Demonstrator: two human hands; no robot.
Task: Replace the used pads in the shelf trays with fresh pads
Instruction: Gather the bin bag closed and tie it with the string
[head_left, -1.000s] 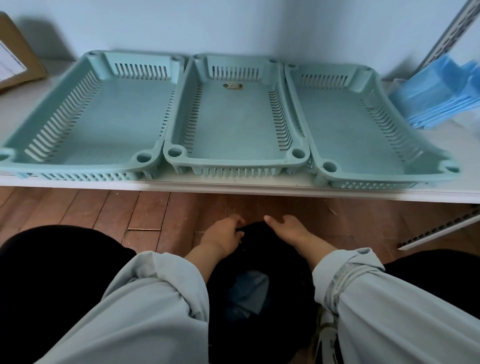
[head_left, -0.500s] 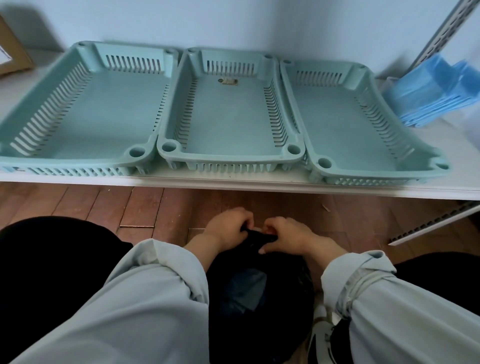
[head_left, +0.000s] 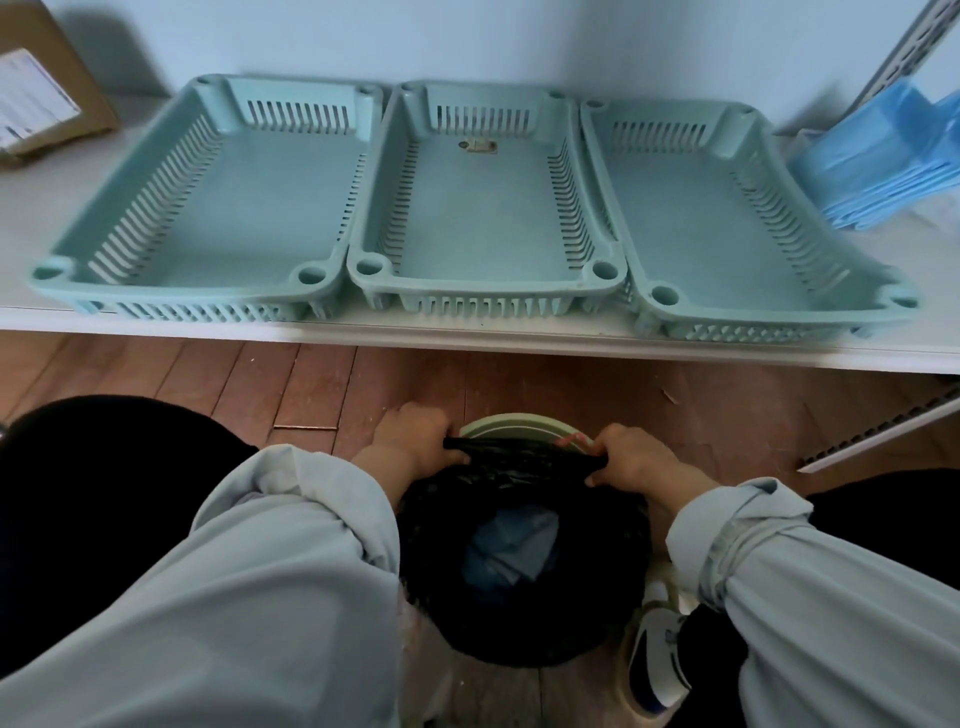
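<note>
Fingers: your left hand (head_left: 415, 441) and right hand (head_left: 631, 460) are each curled tight round the rolled far edge of the black bin bag (head_left: 524, 551), one at either end of it. A second ago the two hands sat close together at the middle of that edge; they are now drawn well apart, and the edge is stretched flat between them.

Bag: mouth open toward you, crumpled blue used pads (head_left: 511, 551) lying inside, just below and between your hands. A pale green bin rim (head_left: 511, 423) shows beyond the stretched edge. Judgement: the removal half of the task looks finished, and you are settling or closing the bag.

Shelf (head_left: 467, 338), above and beyond your hands: three teal slotted trays, left tray (head_left: 244, 192), middle tray (head_left: 483, 208), right tray (head_left: 722, 218), side by side and touching, none with a pad in it.

Fresh pads (head_left: 878, 166): a blue folded stack at the shelf's far right, just beside the right tray, well apart from both hands. Judgement: lining the trays is not yet begun.

Also present: a cardboard box (head_left: 41, 98) at the shelf's far left; wooden floor (head_left: 260, 384) beneath.
</note>
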